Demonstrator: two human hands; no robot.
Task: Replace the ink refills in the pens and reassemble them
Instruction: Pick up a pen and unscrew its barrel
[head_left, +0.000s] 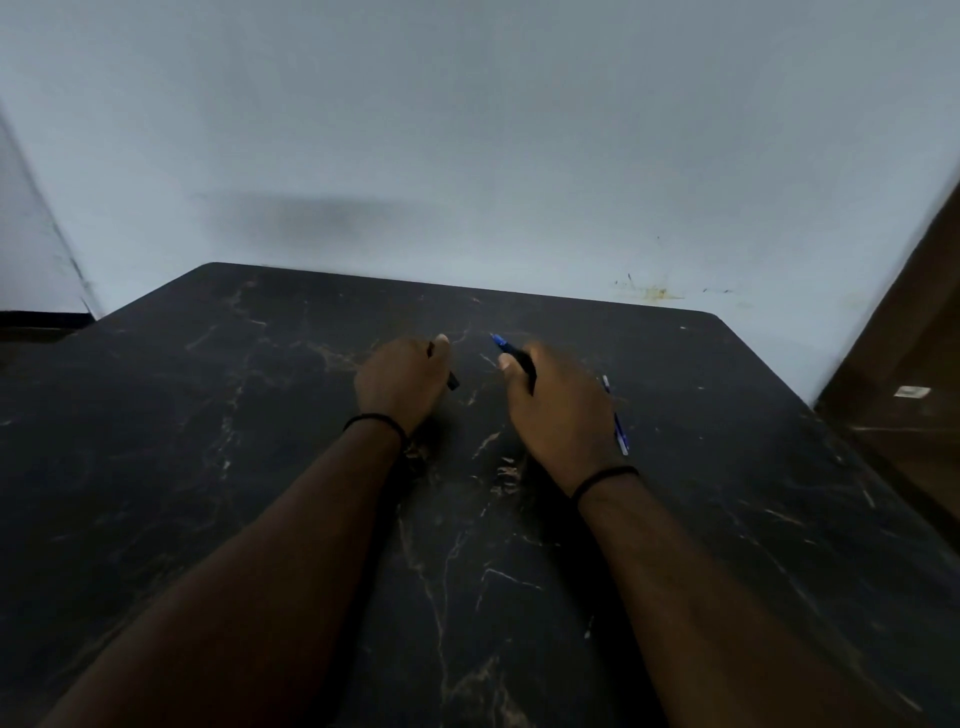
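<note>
We have a pen apart in the middle of the frame; our left hand (402, 382) is closed around a short black piece (453, 383), likely the cap or a barrel section, and our right hand (558, 410) grips the blue-tipped pen body (511, 354), its tip pointing toward the upper left; the two parts are held apart, not yet joined. We judge the task to be midway on this pen: whether a fresh refill already sits inside we cannot tell. A thin blue refill (619, 428) lies on the dark marbled tabletop (727, 519) just right of our right hand, partly hidden by it; old or new, we cannot say. Nothing blocks the work; only a pale wall (467, 130) stands behind, and the light is dim.
</note>
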